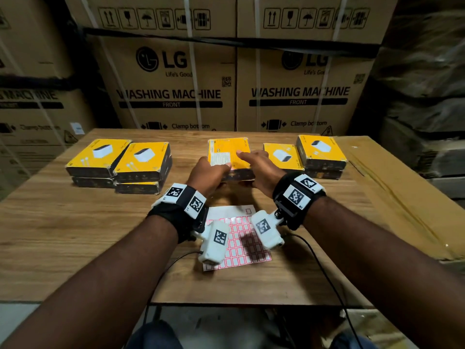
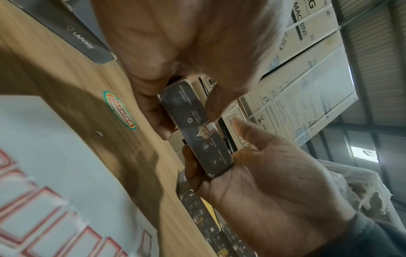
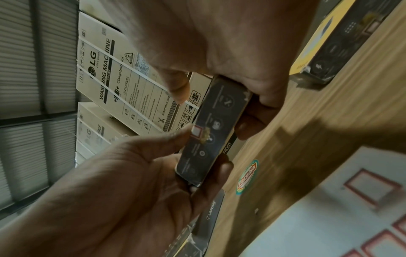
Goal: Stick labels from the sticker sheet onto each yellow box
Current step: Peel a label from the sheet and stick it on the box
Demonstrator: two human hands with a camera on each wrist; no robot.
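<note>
Both hands hold one yellow box (image 1: 229,152) lifted over the middle of the table, its dark side (image 2: 195,128) facing me. My left hand (image 1: 214,170) grips its left end, fingers under it and thumb on top. That thumb touches a small red-bordered label (image 2: 209,127) stuck at the upper edge of the dark side (image 3: 215,130). My right hand (image 1: 254,162) grips the right end, its thumb lying a little away from the label (image 3: 196,131). The sticker sheet (image 1: 236,238) lies flat on the table below my wrists, partly hidden by the wrist cameras.
Stacked yellow boxes stand at the left (image 1: 143,159) and at the right (image 1: 322,149) of the wooden table (image 1: 75,235). Large washing-machine cartons (image 1: 171,91) wall off the back. A cardboard sheet (image 1: 402,197) covers the table's right side. Cables (image 1: 314,260) trail from my wrists.
</note>
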